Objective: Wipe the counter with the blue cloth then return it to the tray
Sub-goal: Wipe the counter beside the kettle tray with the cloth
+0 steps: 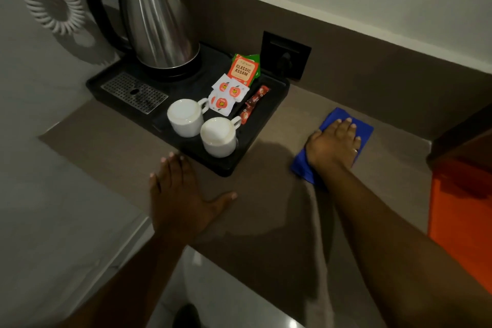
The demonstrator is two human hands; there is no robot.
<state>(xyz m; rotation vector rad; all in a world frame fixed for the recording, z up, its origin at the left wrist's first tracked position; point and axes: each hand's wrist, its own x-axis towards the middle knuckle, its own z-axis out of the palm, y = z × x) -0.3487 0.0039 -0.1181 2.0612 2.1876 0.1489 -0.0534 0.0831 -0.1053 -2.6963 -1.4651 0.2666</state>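
The right hand [336, 144] lies flat and open, pressing the blue cloth [343, 125] onto the tabletop [266, 216] well right of the tray [226, 168]. The cloth's long axis seems to run along the forearm. The left hand [179, 196] rests open, palm down, just in front of the tray.

Head camera looks down, close over counter [266, 208].

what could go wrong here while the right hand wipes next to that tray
1. The right hand presses the blue cloth flat near the tray; a leftward sweep might nudge the tray and rattle the near cup.
2. The sachets lie loose by the tray's right side and could spill out.
3. The left hand rests at the tray's front corner and may shove it.
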